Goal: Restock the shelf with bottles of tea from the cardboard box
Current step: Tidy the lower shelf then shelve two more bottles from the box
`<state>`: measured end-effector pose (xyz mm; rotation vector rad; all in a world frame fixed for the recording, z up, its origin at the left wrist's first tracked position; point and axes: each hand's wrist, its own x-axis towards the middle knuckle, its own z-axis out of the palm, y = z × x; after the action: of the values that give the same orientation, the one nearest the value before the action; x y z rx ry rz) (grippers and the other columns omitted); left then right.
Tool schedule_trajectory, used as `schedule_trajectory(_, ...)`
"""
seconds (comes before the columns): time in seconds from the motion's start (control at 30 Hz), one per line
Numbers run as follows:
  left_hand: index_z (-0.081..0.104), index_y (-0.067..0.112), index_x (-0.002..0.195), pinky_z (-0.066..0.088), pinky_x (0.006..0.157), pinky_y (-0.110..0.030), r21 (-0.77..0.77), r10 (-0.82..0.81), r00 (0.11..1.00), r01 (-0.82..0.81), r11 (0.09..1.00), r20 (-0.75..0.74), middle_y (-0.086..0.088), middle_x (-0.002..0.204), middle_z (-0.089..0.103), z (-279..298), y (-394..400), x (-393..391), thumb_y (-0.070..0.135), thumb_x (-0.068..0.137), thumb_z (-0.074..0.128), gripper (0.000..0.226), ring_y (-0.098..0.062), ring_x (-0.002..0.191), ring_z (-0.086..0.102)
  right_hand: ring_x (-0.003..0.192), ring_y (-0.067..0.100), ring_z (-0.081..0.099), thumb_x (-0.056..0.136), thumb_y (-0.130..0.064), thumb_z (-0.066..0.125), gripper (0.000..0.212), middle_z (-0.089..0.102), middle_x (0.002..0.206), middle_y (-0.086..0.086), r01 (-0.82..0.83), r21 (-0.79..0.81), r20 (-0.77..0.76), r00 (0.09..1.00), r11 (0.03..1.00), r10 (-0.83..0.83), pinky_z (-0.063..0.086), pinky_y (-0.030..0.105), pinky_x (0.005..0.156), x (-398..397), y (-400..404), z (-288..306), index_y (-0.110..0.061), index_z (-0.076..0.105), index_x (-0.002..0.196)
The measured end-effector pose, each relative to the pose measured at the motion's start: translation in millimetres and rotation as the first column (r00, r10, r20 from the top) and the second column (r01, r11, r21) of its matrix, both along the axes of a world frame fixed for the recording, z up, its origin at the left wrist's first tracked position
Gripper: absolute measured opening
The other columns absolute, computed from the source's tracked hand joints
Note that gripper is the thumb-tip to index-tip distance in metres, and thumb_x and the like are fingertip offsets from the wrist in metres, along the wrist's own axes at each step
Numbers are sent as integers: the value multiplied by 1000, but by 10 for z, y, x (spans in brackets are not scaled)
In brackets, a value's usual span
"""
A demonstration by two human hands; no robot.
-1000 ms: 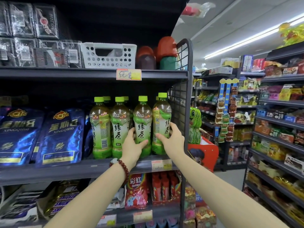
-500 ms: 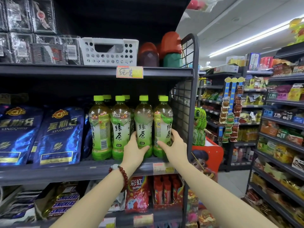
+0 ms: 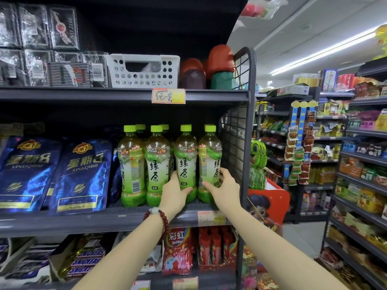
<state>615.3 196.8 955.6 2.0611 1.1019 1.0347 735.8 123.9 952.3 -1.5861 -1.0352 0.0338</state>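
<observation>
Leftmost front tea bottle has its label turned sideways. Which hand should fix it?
Left. The left hand grips the third bottle, nearer the leftmost bottle. The right hand holds the end bottle by the wire side panel.

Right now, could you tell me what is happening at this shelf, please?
A person is stocking green tea bottles on the middle shelf. The left hand grips the third bottle in the front row, and the right hand grips the end bottle beside the wire side panel. Both bottles stand upright on the shelf, in line with two more to their left.
</observation>
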Motion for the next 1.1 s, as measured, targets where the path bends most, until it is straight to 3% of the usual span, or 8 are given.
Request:
schedule_trajectory(0.17, 4, 0, 148, 47, 95, -33, 46, 52, 990, -47, 998, -131, -22, 124, 57, 24, -50, 43, 19, 91, 56, 80, -30, 113, 58, 117, 22, 54, 78, -29, 74, 65, 61, 126, 7, 32, -53, 6, 999, 998, -32, 40, 28, 96, -3, -1, 10, -13, 46, 135)
schedule_trajectory(0.37, 35, -2, 133, 52, 90, -36, 89, 143, 979, -131, 987, -146, -20, 118, 60, 103, -103, 45, 16, 83, 67, 61, -31, 109, 60, 97, 18, 57, 79, -28, 73, 62, 64, 117, 9, 66, -121, 51, 997, 990, -60, 41, 22, 81, -36, -8, 55, -10, 47, 132)
schedule_trajectory(0.57, 37, 0, 132, 53, 85, -36, 211, 114, 980, -79, 974, -160, -19, 114, 60, 64, -204, -88, 8, 87, 58, 50, -31, 103, 61, 106, 27, 61, 82, -19, 71, 53, 64, 117, 12, 111, -194, 123, 989, 975, -88, 46, 30, 83, -89, -100, 30, -7, 48, 128)
schedule_trajectory(0.8, 60, 7, 120, 48, 91, -27, 270, 68, 982, -18, 963, -179, -11, 113, 67, 45, -227, -375, 13, 86, 61, 35, -22, 104, 62, 104, 30, 61, 81, -17, 70, 45, 64, 113, 14, 128, -238, 252, 965, 963, -66, 52, 38, 84, -115, -257, -18, -6, 51, 122)
schedule_trajectory(1.1, 69, 6, 103, 51, 90, -34, 242, 158, 964, -104, 965, -214, -11, 104, 70, -95, -383, -920, 13, 82, 64, 22, -23, 98, 63, 103, 28, 58, 82, -17, 67, 35, 63, 111, 13, 6, -301, 381, 917, 953, 115, 48, 35, 84, -433, -403, -85, -6, 57, 114)
